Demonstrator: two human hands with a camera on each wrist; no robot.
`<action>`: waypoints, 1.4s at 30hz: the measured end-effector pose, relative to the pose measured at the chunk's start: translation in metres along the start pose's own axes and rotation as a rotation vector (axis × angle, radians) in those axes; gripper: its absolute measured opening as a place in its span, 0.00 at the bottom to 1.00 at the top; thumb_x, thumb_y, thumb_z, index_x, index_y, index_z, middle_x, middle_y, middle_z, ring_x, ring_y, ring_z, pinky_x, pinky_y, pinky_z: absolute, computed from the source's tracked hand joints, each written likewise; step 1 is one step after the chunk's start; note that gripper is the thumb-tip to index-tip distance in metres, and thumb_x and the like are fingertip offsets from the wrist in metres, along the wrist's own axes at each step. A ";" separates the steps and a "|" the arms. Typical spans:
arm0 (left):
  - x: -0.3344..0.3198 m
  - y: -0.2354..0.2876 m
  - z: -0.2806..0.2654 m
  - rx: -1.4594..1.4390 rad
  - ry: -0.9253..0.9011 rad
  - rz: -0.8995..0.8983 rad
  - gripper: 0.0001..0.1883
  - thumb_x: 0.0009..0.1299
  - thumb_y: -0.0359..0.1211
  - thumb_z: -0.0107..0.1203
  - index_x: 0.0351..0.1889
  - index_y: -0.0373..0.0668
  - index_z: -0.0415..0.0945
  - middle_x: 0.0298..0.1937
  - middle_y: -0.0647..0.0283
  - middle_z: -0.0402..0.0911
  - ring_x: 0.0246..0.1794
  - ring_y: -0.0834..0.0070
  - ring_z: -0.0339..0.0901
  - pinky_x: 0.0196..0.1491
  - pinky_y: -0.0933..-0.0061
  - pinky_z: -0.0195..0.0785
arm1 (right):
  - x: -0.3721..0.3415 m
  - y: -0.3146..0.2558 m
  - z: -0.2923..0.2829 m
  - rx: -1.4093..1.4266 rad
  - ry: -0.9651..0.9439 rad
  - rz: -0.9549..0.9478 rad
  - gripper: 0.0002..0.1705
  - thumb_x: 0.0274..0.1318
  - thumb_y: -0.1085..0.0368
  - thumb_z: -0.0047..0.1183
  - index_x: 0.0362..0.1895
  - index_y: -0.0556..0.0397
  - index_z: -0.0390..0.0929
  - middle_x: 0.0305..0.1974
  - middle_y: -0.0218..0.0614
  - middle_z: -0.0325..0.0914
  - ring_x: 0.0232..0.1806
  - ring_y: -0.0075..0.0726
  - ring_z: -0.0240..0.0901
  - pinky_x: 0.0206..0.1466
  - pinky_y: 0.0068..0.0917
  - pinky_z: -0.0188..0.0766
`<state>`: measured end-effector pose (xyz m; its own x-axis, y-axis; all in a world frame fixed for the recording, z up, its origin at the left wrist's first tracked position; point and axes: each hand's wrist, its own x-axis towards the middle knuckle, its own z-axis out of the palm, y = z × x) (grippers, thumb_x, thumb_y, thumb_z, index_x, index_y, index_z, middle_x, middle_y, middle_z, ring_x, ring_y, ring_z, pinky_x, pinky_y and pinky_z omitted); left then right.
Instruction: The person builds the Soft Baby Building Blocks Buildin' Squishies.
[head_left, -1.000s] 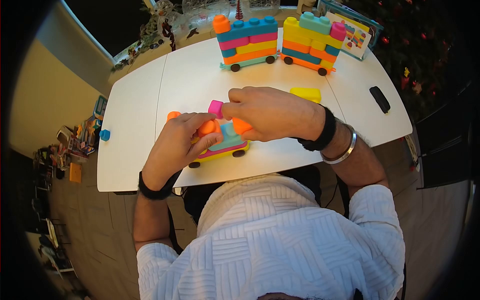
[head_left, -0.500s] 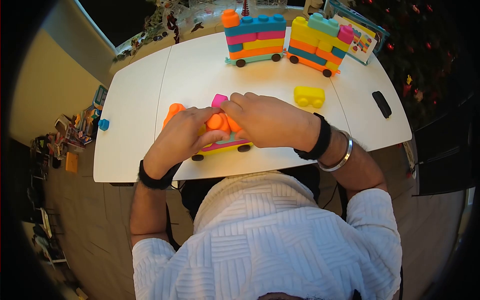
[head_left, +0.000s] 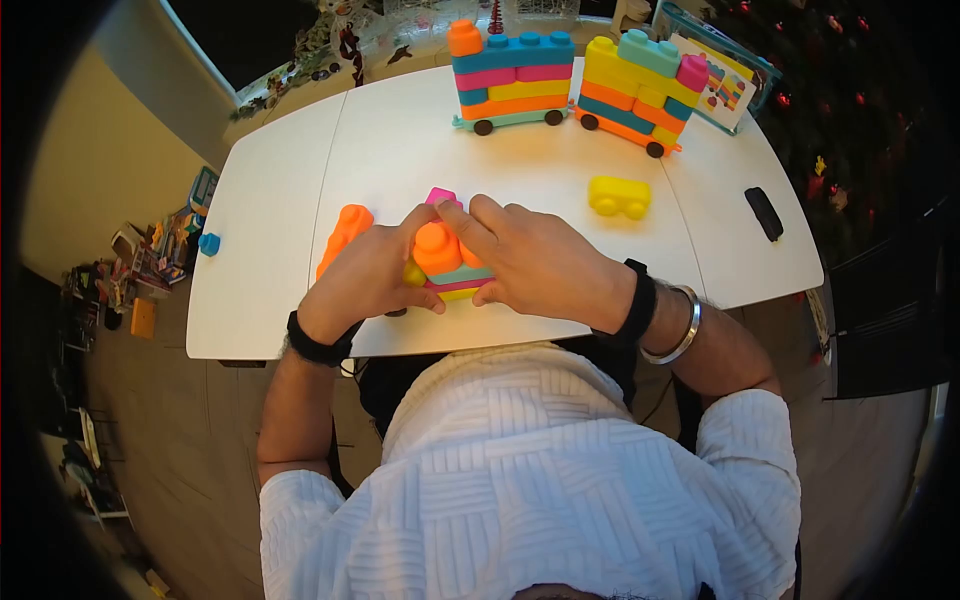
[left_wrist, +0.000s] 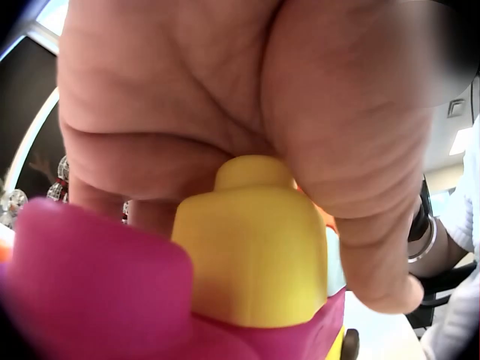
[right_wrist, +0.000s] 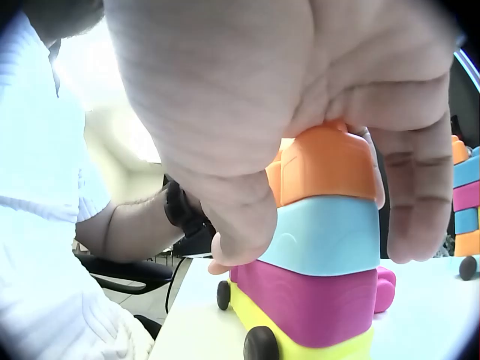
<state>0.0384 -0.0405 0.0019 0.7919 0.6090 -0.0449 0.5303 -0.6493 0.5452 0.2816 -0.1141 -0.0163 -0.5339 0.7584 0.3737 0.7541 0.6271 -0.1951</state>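
Observation:
A toy block wagon stands near the table's front edge, with a yellow wheeled base, a magenta layer [right_wrist: 307,300] and a light blue block [right_wrist: 326,236] above it. Orange blocks [head_left: 437,247] sit on top, and a yellow block [left_wrist: 251,247] stands at its left end. My left hand [head_left: 368,265] arches over that yellow block, thumb on the near side and fingers on the far side. From the right, my right hand [head_left: 552,260] holds round the orange and light blue blocks, thumb [right_wrist: 244,225] on the near side. Behind the wagon shows a small pink block [head_left: 440,195].
Two tall block wagons [head_left: 513,80] [head_left: 635,90] stand at the back. A yellow wheel-less piece [head_left: 619,197] lies on the right, with a black case [head_left: 763,213] beyond. An orange piece [head_left: 345,238] lies left of the wagon, and a small blue block [head_left: 209,243] sits at the left edge.
The right hand has moved from setting an orange block to a spread hold round the wagon's right end. The left hand has shifted slightly left, uncovering the orange block on top.

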 end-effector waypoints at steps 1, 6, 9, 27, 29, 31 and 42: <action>0.001 0.001 0.000 0.004 0.004 -0.060 0.48 0.57 0.35 0.82 0.74 0.43 0.65 0.33 0.51 0.88 0.34 0.49 0.86 0.40 0.57 0.75 | 0.000 0.001 0.000 0.002 0.016 0.017 0.58 0.43 0.54 0.82 0.76 0.57 0.64 0.60 0.46 0.73 0.40 0.52 0.85 0.40 0.41 0.85; 0.005 0.003 0.008 0.057 0.035 -0.148 0.48 0.54 0.29 0.81 0.74 0.43 0.65 0.33 0.52 0.88 0.33 0.49 0.87 0.37 0.56 0.76 | -0.001 0.008 -0.016 0.114 -0.173 -0.002 0.66 0.50 0.55 0.80 0.86 0.52 0.51 0.61 0.44 0.72 0.52 0.55 0.81 0.50 0.46 0.82; 0.005 0.003 0.006 0.235 0.111 0.021 0.49 0.54 0.27 0.80 0.75 0.43 0.65 0.35 0.52 0.89 0.34 0.52 0.88 0.36 0.59 0.79 | -0.005 0.022 -0.041 0.247 -0.133 0.012 0.64 0.53 0.51 0.78 0.87 0.48 0.51 0.62 0.44 0.73 0.55 0.56 0.81 0.52 0.48 0.81; 0.111 -0.105 -0.120 0.219 0.375 -0.178 0.45 0.50 0.35 0.85 0.68 0.42 0.76 0.56 0.58 0.89 0.56 0.62 0.88 0.62 0.62 0.80 | -0.040 0.062 -0.076 0.133 0.203 0.041 0.51 0.57 0.57 0.75 0.81 0.46 0.64 0.65 0.44 0.80 0.62 0.52 0.81 0.57 0.46 0.83; 0.126 -0.125 -0.110 0.164 0.364 -0.138 0.44 0.51 0.37 0.85 0.67 0.40 0.77 0.57 0.56 0.89 0.56 0.61 0.88 0.63 0.61 0.79 | -0.039 0.061 -0.076 0.134 0.165 0.072 0.49 0.57 0.57 0.75 0.80 0.46 0.64 0.64 0.44 0.80 0.61 0.53 0.81 0.56 0.46 0.83; 0.136 -0.145 -0.104 0.130 0.355 -0.144 0.45 0.50 0.38 0.85 0.67 0.39 0.77 0.58 0.56 0.89 0.57 0.61 0.88 0.64 0.60 0.79 | -0.038 0.061 -0.077 0.144 0.113 0.110 0.48 0.58 0.57 0.75 0.79 0.47 0.65 0.63 0.45 0.81 0.60 0.54 0.82 0.56 0.46 0.83; 0.149 -0.161 -0.097 0.143 0.290 -0.245 0.48 0.51 0.38 0.86 0.71 0.39 0.74 0.59 0.54 0.88 0.60 0.58 0.87 0.67 0.60 0.78 | -0.043 0.070 -0.066 0.107 0.148 0.070 0.50 0.58 0.57 0.74 0.82 0.44 0.63 0.52 0.42 0.80 0.51 0.52 0.81 0.52 0.45 0.79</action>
<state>0.0415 0.1990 -0.0113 0.5294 0.8435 0.0906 0.7454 -0.5135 0.4251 0.3825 -0.1148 0.0142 -0.4133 0.7714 0.4838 0.7381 0.5950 -0.3181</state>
